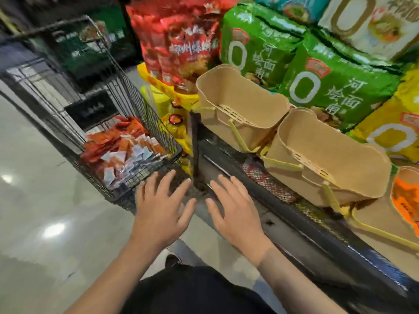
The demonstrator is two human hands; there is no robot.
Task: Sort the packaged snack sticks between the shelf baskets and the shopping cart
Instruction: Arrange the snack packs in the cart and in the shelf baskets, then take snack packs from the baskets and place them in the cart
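Note:
A heap of red, orange and white packaged snack sticks (120, 150) lies in the near end of the black wire shopping cart (145, 114) on the left. On the shelf to the right stand two empty tan baskets, the far one (240, 98) and the near one (326, 152). A third tan basket (405, 196) at the right edge holds orange packets. My left hand (163, 207) and my right hand (235, 209) hover side by side, fingers spread, holding nothing, between the cart's near corner and the shelf's front edge.
Large green noodle packs (324, 71), red snack bags (181, 41) and yellow packs (394, 128) are stacked behind the baskets. The black mesh shelf edge (283, 177) runs diagonally under my right hand. Glossy grey floor (40, 200) lies to the left.

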